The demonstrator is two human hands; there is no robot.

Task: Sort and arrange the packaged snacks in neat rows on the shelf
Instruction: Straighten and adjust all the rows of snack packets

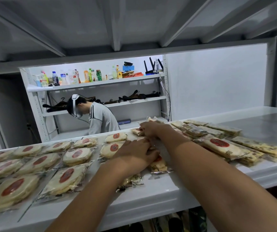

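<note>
A white shelving unit (101, 84) is seen at the back. Bottles (70, 77) are lined along its top shelf, dark hangers (139, 97) are laid one shelf lower, and a brightly lit white wall (218, 81) is seen to its right.

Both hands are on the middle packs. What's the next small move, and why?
Probably nudge the pack by the left hand leftward, in line with the neat rows: it lies skewed, close to the rectangular pile, while the right hand rests on the far packs.

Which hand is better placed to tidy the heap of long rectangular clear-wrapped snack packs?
Likely the right hand: it lies right beside that heap, while the left hand lies toward the round red-labelled cracker packs.
</note>
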